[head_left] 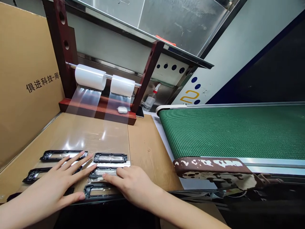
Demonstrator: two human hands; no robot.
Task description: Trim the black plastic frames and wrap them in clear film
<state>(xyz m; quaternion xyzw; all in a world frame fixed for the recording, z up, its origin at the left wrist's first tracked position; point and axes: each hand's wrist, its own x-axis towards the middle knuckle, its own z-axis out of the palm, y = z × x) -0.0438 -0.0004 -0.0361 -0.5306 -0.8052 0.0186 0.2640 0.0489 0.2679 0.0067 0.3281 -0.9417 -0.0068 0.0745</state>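
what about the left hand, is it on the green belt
No, the left hand is spread over black frames, apart from the belt.

Lt: bright | glare on clear film (97, 133) (streaky) | btm ctr v. dark | edges stretched

frames (110, 157) on cardboard sheet (148, 149) | rolls (89, 77) behind frames | conveyor (238, 132) right of sheet

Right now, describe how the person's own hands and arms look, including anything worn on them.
The left hand and right hand are both ungloved, with slender fingers and no rings to be seen. The left forearm and right forearm are bare as far as they show: no sleeve, watch, bracelet or marking is visible.
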